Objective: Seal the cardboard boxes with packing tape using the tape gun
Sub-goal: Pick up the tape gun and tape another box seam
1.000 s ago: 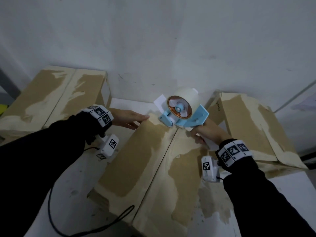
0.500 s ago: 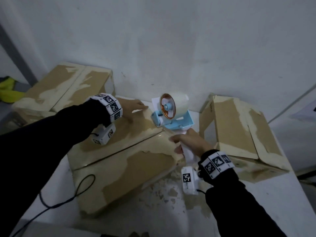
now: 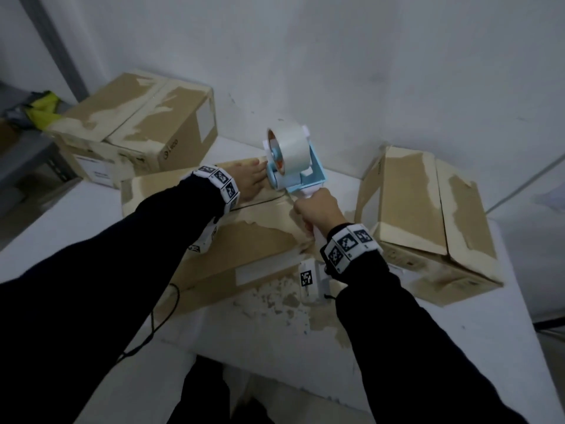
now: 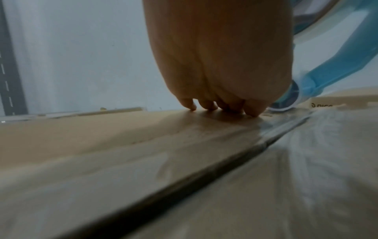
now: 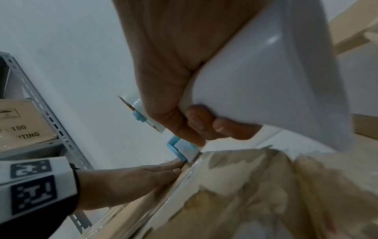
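At far left a taped cardboard box (image 3: 137, 123) sits against the wall (image 3: 336, 56), well apart from your work. Your left hand (image 3: 249, 183) lies flat, fingers (image 4: 206, 105) straight, pressing the far flap of the middle box (image 3: 244, 240) just beside the centre seam (image 4: 204, 174). Next to those fingertips the blue tape gun (image 3: 295, 166), with its roll of clear tape (image 3: 290, 146), rests nose-down on that seam at the box's far end. Your right hand (image 3: 318, 209) wraps tightly round its white handle (image 5: 276, 80). At right, a third box (image 3: 428, 215) stands on the white table (image 3: 275, 332), near the gun but not touching it.
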